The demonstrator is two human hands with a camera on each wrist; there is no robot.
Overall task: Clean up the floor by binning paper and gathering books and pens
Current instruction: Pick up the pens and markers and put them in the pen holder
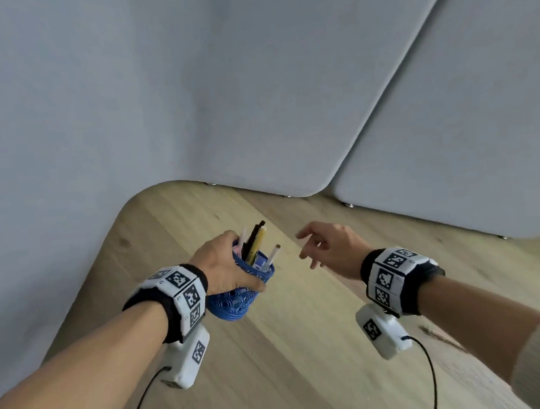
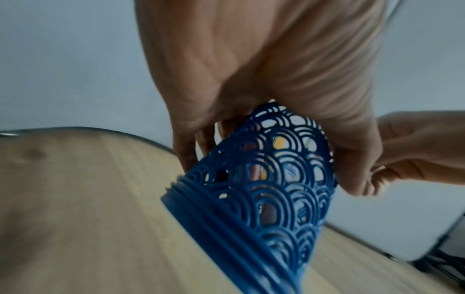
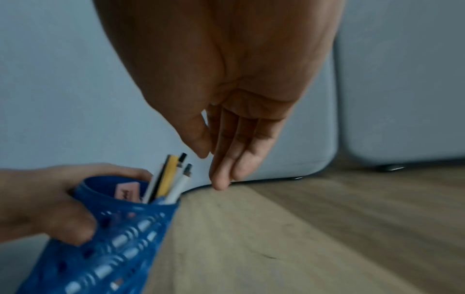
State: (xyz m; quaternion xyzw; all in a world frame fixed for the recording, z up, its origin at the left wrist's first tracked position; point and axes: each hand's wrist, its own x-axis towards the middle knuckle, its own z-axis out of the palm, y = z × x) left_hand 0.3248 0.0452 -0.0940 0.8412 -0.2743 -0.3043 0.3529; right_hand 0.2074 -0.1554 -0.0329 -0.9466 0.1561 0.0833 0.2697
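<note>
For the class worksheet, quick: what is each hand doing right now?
Left hand: grips the blue pen holder.
Right hand: open, holding nothing.

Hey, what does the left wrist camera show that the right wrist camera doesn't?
Only the left wrist view shows the blue pen holder's ridged base and scalloped cutout wall close up. Only the right wrist view shows its open mouth, with the pens and a pink eraser inside. Both show the left hand gripping the holder, the empty right hand beside it, and the wooden floor.
</note>
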